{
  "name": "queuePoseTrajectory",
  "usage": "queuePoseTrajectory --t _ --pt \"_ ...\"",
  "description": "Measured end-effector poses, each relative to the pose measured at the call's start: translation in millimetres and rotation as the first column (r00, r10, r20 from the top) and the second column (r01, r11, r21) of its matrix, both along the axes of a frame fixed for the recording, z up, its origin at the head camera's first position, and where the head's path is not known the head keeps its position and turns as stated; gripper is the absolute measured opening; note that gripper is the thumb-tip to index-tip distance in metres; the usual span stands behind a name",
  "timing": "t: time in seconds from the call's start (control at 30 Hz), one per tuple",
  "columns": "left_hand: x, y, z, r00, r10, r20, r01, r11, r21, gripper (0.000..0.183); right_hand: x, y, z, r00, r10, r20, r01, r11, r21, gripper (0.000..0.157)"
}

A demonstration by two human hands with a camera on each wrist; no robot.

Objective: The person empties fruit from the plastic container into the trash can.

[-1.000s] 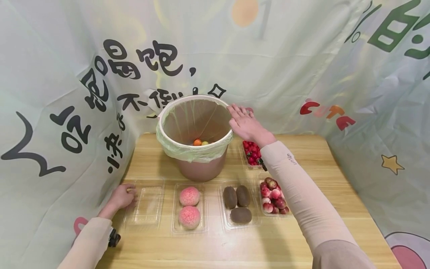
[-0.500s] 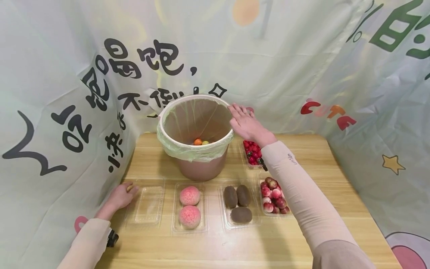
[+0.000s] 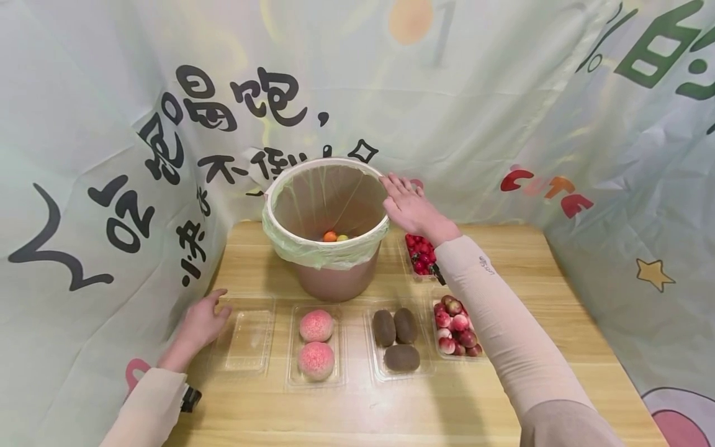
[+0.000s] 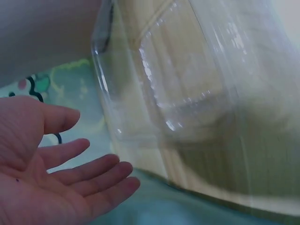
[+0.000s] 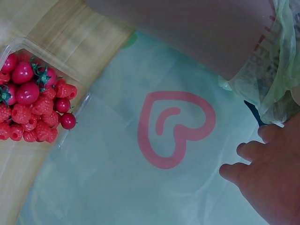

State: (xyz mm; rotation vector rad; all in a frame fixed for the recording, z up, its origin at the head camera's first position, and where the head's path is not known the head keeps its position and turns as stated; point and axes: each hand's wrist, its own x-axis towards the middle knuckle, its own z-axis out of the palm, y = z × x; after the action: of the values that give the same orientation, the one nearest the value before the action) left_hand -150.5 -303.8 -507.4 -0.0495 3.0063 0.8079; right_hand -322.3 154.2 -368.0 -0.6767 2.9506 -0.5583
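Note:
My left hand [image 3: 202, 321] hovers at the left edge of an empty clear plastic box [image 3: 246, 338], fingers loosely bent. In the left wrist view its palm faces up with nothing in it, apart from the clear box [image 4: 178, 75]. My right hand [image 3: 412, 202] lies with extended fingers against the right rim of a pinkish-brown bin [image 3: 337, 282]. A pale green bag [image 3: 301, 253] lines that bin and folds over its rim. Inside it sit an orange fruit [image 3: 329, 236] and a yellowish one [image 3: 342, 238]. In the right wrist view, the fingers [image 5: 248, 152] are beside the bag.
Two pink peaches [image 3: 316, 360] fill one clear box. Three brown kiwis [image 3: 401, 357] lie in another. Plum-like red fruit [image 3: 458, 323] fills a box partly behind my right forearm. Raspberries and cherry tomatoes [image 5: 35, 101] share a box behind. Printed cloth walls [image 3: 447, 112] border the wooden table [image 3: 357, 416].
My left hand's fingers have spread apart and lifted slightly at the left side of the empty box. The right hand stays at the bin's rim.

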Motion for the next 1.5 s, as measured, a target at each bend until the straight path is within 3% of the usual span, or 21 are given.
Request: queuePoseTrajectory --t 0.17,0.3,0.6,0.8,0.93,1.23,1.5 --pt "6.1 22 9.7 0.992 0.022 -0.122 -0.014 0.998 0.066 0.041 -0.7 0 0.3 1.000 0.001 -0.003 -0.001 1.000 0.000 0.072" --pt "8.2 41 14.9 0.986 0.006 -0.166 0.016 0.991 0.134 0.037 -0.8 -1 0.3 1.000 0.002 0.001 -0.002 1.000 0.002 0.072" --pt "8.2 75 10.8 0.986 -0.052 -0.158 0.091 0.963 0.254 0.036 -0.3 -2 1.2 1.000 -0.001 0.000 0.001 1.000 -0.005 0.070" --pt "11.6 91 1.1 0.994 -0.078 -0.081 0.100 0.945 0.311 0.039 -1.6 -2 -0.1 1.000 -0.001 -0.003 0.001 1.000 -0.012 0.069" --pt "14.4 99 -4.8 0.992 -0.105 -0.068 0.123 0.925 0.360 0.044 -1.5 -2 -0.5 1.000 -0.001 -0.012 0.001 1.000 -0.016 0.069" --pt "19.1 111 -16.9 0.991 -0.118 -0.068 0.134 0.931 0.341 0.051 -2.9 -2 -1.0 1.000 0.006 -0.012 -0.006 1.000 -0.015 0.070" --pt "20.9 114 -22.7 0.985 -0.100 -0.141 0.144 0.928 0.344 0.051 -1.9 -1 -1.3 1.000 0.005 -0.023 -0.006 1.000 -0.016 0.070"
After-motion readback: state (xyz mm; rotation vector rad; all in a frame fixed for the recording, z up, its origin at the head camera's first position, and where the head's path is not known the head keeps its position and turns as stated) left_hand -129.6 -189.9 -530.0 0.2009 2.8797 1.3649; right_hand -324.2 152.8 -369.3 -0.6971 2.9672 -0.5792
